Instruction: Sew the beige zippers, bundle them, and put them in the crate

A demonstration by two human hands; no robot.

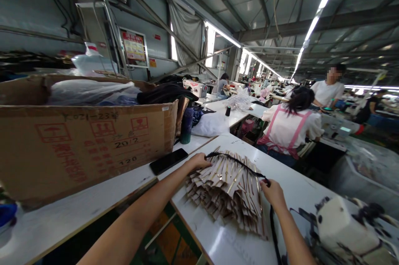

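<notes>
A black fabric strip stretches between my two hands, over the far side of a fanned bundle. My left hand is closed on the strip's left end. Closed on it further right is my right hand, and a tail of the strip hangs down past that wrist. Below the strip, the bundle of pale beige fabric pieces with gold-coloured zippers lies spread on the white table. Small metal zipper pulls show on its top.
To the left stands a large cardboard box holding plastic-wrapped goods, with a black phone and a dark bottle nearby. A white sewing machine occupies the right front. A co-worker in a pink apron sits ahead on the right.
</notes>
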